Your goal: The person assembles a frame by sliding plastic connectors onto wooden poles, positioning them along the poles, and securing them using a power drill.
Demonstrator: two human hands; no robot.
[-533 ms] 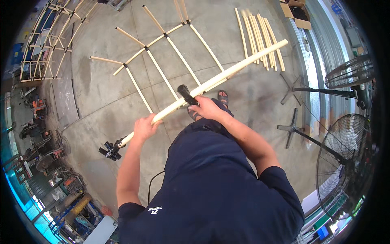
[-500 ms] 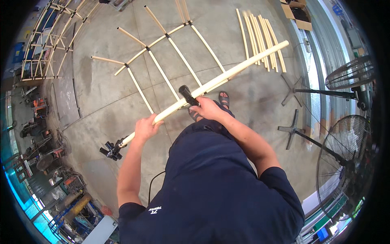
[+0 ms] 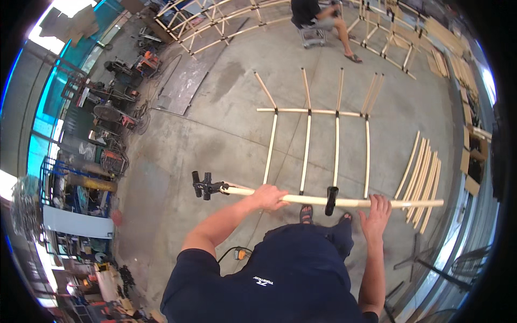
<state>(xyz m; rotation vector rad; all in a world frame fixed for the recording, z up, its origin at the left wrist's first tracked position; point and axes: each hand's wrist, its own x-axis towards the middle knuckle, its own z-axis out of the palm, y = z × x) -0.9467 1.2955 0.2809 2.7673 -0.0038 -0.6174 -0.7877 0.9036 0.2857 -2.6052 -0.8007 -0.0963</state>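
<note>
I have the left hand [image 3: 269,197] wrapped around the pale pole [image 3: 307,199], back of the hand upward, forearm angled in from lower left. I have the right hand [image 3: 377,211] with fingers laid across the same pole, thumb spread; I cannot tell whether it grips. The pole spans nearly level across my view, black fittings [image 3: 207,187] at its left end. White lettering [image 3: 264,281] marks the dark shirt [image 3: 307,293]

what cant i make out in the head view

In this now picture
In the head view:
Pale pole: stretch under the left hand, covered by it.
Right hand: palm side, turned from the camera.
Co-worker: head, cut off by upper edge.
Fan: outer side, lost in dark rim.
Cardboard box: contents, too small and dark.
</note>
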